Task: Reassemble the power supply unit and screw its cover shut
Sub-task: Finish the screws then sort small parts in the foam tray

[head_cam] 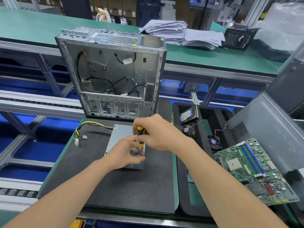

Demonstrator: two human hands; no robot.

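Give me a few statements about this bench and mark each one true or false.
The right hand grips a yellow-handled screwdriver. True.
The left hand hangs idle off the bench. False: its fingers pinch the screwdriver's shaft over the power supply unit.
The computer case stands open behind the power supply unit. True.
The motherboard is mounted inside the case. False: it lies out at the right.
The unit's cable bundle trails off its left side. True.
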